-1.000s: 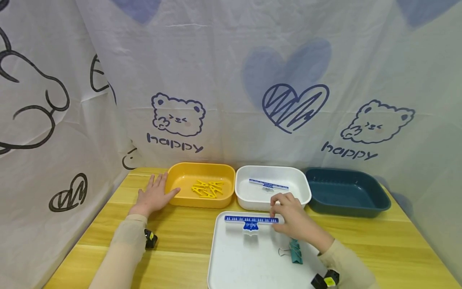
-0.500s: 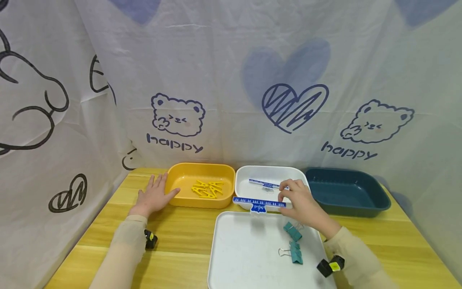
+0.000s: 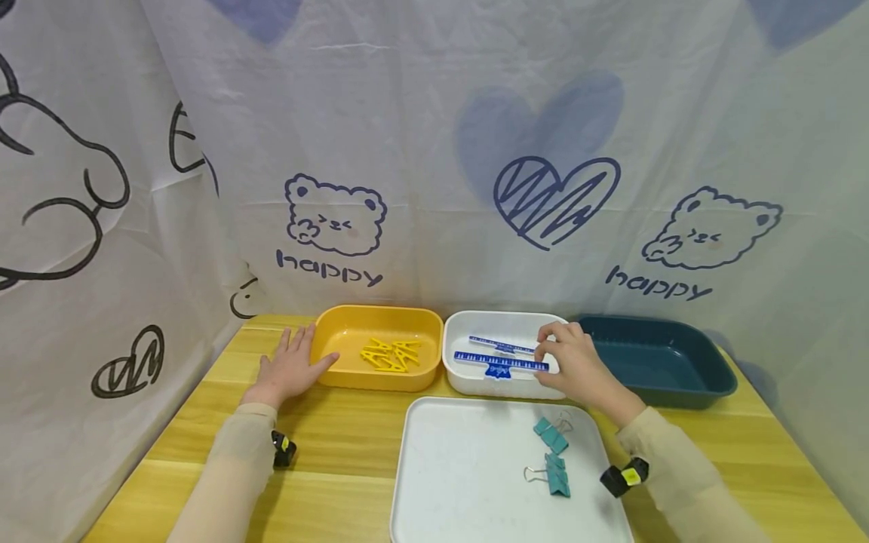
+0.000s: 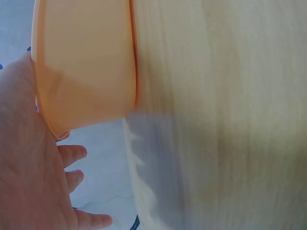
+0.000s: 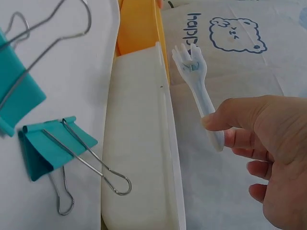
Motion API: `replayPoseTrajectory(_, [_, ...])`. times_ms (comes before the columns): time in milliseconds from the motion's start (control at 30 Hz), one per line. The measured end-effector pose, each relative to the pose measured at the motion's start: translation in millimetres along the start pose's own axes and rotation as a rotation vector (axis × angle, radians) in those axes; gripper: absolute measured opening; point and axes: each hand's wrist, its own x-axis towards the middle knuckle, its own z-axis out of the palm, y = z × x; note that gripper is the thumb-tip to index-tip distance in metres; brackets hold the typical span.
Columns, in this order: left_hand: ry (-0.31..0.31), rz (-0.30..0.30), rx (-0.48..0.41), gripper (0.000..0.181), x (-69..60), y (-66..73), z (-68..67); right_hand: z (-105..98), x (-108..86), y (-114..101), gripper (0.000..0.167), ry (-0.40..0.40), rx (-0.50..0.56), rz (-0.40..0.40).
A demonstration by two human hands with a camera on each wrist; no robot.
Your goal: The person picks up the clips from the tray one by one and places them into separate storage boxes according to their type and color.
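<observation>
My right hand [image 3: 578,368] pinches one end of a long blue-and-white sheet-music clip [image 3: 498,361] with a piano-key print. In the head view this clip is over the white bin [image 3: 475,386], and a similar music clip [image 3: 485,343] lies inside, partly hidden. From the right wrist view, the held clip [image 5: 197,81] is seen end-on between thumb and fingers, above the bin's rim. At the left, my left hand [image 3: 288,369] rests against the yellow bin [image 3: 380,381], fingers spread outside and thumb over its rim. Several yellow clothespins [image 3: 390,354] lie in that bin.
Two teal binder clips, one farther [image 3: 551,434] and one nearer [image 3: 557,475], lie on the white tray [image 3: 468,483] in front of the bins. A dark teal bin [image 3: 658,392] stands to the right. Behind everything hangs a printed curtain [image 3: 434,188].
My right hand has lifted the music clip off the tray and carried it away from me, over the white bin. A second binder clip has come into sight. The left hand stays put.
</observation>
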Motion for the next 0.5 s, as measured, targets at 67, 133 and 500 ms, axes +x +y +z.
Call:
replayPoseTrajectory(67, [0.001, 0.0, -0.004, 0.093, -0.1, 0.8, -0.1, 0, 2.0, 2, 0.014, -0.013, 0.006, 0.018])
replayPoseTrajectory(133, [0.002, 0.001, -0.005, 0.092, -0.3, 1.6, -0.2, 0, 3.9, 4, 0.014, -0.02, 0.004, 0.026])
replayPoseTrajectory(500, [-0.007, -0.001, -0.005, 0.091, -2.4, 3.4, -3.3, 7, 15.8, 19, 0.015, -0.047, 0.007, 0.06])
